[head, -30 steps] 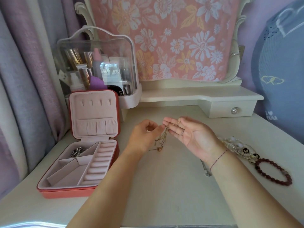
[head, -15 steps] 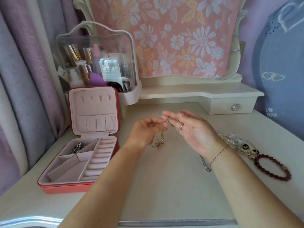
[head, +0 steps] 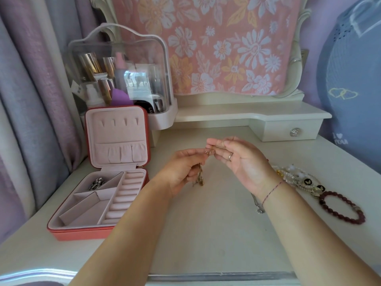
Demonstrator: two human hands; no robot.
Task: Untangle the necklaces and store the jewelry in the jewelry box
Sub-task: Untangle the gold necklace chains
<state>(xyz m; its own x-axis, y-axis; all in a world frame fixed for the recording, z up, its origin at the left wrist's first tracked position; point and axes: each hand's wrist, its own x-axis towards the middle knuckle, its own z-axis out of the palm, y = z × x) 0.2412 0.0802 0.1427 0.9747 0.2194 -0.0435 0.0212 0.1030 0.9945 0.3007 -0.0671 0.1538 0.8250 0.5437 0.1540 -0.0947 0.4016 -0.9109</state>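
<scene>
Now, nearest you, the box (head: 82, 230) sits open in the lower left of the frame, with a silver chain (head: 97, 183) lying in its upper-left compartment. In the lower right, a bead bracelet (head: 342, 207) lies on the desk (head: 216, 234). A charm bracelet (head: 296, 178) lies just above it, and a thin silver necklace (head: 257, 203) runs out from under your right wrist.

At centre frame your left hand (head: 181, 170) curls round the gold necklace (head: 201, 178), and the tangled bunch hangs below its fingers. Your right hand (head: 243, 159), palm toward you, nips the small end piece at the top with its fingertips, close against the left's.

Grip lightly with the left and let the bunch dangle by its own weight. Tease out one strand at a time with the right. A hard pull would likely cinch the knot. If it resists, spread it flat on the desk in front of you. The organiser (head: 123, 75) in the upper left, behind the box, plays no part here.
</scene>
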